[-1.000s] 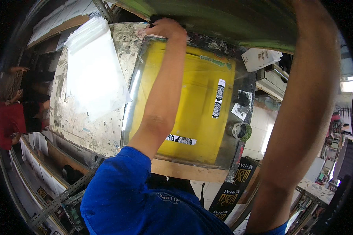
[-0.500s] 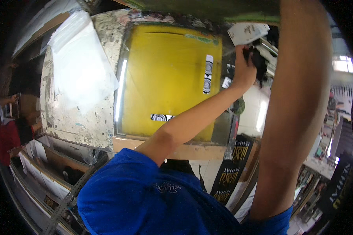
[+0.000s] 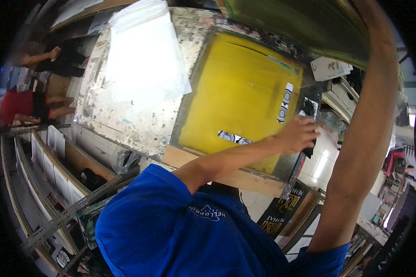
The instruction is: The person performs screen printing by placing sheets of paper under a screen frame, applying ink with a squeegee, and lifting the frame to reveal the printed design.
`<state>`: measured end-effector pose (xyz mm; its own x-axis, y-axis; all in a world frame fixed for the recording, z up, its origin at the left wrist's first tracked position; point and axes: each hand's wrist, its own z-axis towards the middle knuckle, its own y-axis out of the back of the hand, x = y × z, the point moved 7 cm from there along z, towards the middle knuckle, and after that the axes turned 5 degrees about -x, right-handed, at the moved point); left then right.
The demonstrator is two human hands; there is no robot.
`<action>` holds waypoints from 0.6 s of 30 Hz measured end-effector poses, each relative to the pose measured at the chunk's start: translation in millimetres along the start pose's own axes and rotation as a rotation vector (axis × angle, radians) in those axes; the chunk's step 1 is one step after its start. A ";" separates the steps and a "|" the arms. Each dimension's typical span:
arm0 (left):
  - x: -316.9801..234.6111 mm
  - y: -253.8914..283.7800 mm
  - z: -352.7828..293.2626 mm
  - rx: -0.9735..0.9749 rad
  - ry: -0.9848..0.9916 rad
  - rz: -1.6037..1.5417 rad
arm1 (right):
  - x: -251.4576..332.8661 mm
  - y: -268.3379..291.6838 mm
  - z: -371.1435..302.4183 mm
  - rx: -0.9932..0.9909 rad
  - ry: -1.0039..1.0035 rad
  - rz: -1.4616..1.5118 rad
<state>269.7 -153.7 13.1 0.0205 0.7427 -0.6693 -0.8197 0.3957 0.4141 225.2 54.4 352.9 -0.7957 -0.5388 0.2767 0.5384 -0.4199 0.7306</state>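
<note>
1. Here, see a yellow panel [image 3: 235, 92], flat and plain, with a dark line near its far edge and a greenish patch at its far right corner
2. Upon it, note two white strips with round black motifs: a lengthwise strip [image 3: 285, 102] by the right edge and a crosswise strip [image 3: 235, 137] near the close edge
3. Find the panel on the right part of a paint-spattered table [image 3: 129, 122], beside a pile of translucent white sheets [image 3: 145, 60]
4. Among containers, look at the rack compartments [image 3: 81, 154] at lower left, with upright white sheets [image 3: 56, 140] and a dark bundle [image 3: 90, 179] inside
5. Trace the panel's long axis from near to far, leaning right at the far end; trace the strips at roughly right angles to each other, each along its own edge
6. For the left hand [image 3: 299, 135], note blurred fingers, bent and slightly apart, over the table's right margin; below, a black piece [image 3: 309, 151] poking out, gripped or not: cannot tell
7. For the right hand [image 3: 372, 18], raised beside a dark green frame [image 3: 300, 27] and cut off above, cannot tell the fingers' state
</note>
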 end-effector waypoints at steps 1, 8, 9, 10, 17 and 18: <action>7.6 49.6 -1.9 -0.066 0.057 -0.019 | 0.6 4.0 -2.2 -0.015 -0.025 -0.020; 173.7 311.0 -160.7 -0.163 0.612 1.000 | -6.8 30.0 -6.8 -0.077 -0.411 -0.052; 177.3 338.9 -199.4 -0.048 0.776 1.151 | -9.1 6.9 2.9 -0.061 -0.367 0.019; 182.7 340.6 -211.6 -0.021 0.792 1.073 | -5.7 3.6 5.5 -0.069 -0.349 0.030; 184.8 240.5 -181.2 0.170 0.507 0.673 | 1.4 3.7 3.3 -0.069 -0.331 -0.071; 180.9 211.6 -159.9 0.241 0.422 0.628 | 8.9 16.6 -2.1 -0.047 -0.340 -0.083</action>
<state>8.4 -22.0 -119.0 -0.6628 0.6173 -0.4238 -0.4588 0.1124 0.8814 227.6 41.2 366.2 -0.8799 -0.2304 0.4155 0.4738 -0.4897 0.7319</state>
